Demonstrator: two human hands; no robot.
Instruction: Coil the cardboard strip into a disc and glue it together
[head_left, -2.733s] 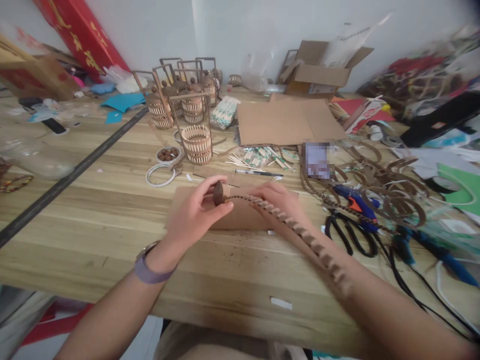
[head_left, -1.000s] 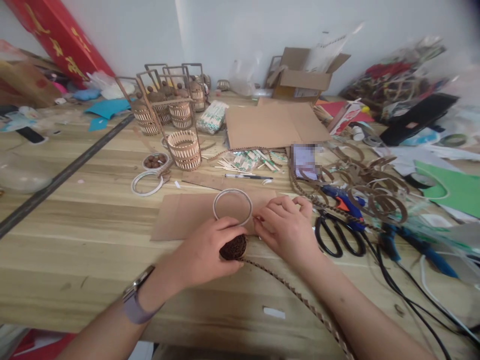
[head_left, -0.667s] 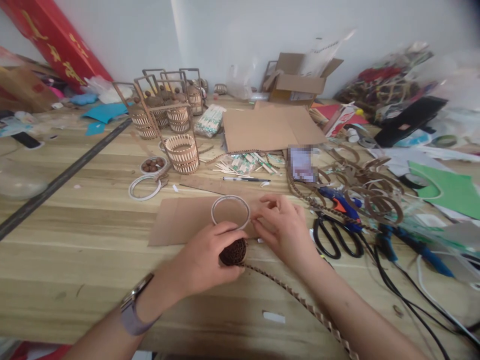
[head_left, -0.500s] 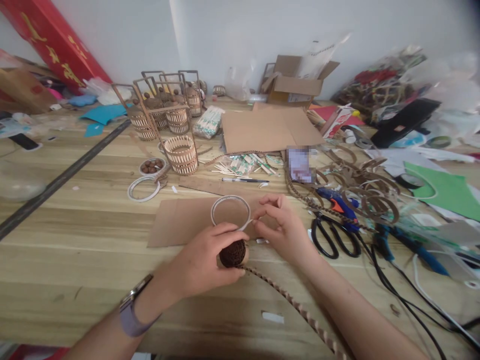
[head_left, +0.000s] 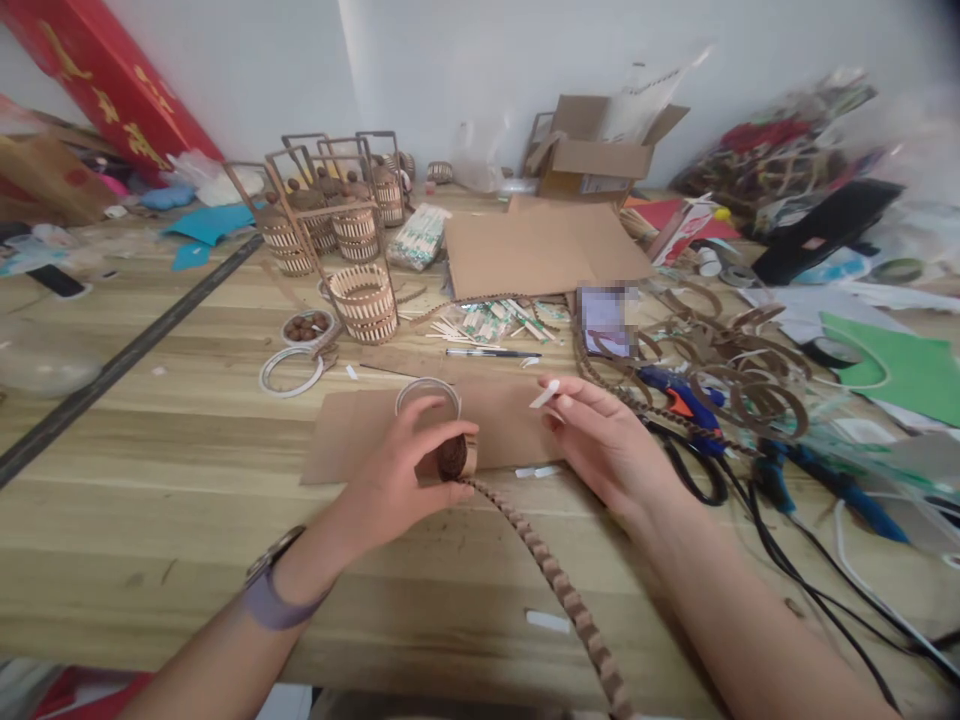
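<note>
My left hand (head_left: 409, 455) is curled round a small brown coil (head_left: 453, 458) of wound strip, thumb below and fingers above. From the coil, a zigzag-folded brown paper strip (head_left: 551, 570) runs down past the table's near edge. A white tape ring (head_left: 427, 383) stands just behind my left fingers, partly hidden by them; I cannot tell if they hold it. To the right, my right hand (head_left: 611, 435) pinches a short white piece of tape (head_left: 545, 395) between thumb and fingers. Beneath both hands lies a flat cardboard sheet (head_left: 499, 410).
A slatted basket (head_left: 364, 305) with a tall handle stands beyond my left hand, near another tape ring (head_left: 291, 372) and a bowl of brown balls (head_left: 307, 327). Rightward are a blue glue gun (head_left: 686, 405), black-handled scissors (head_left: 694, 470), cables and brown strip loops (head_left: 750, 370).
My right hand has moved right, away from the tape ring, with a separate white tape piece in it. My left hand, the coil and the ring have shifted slightly left and away.
</note>
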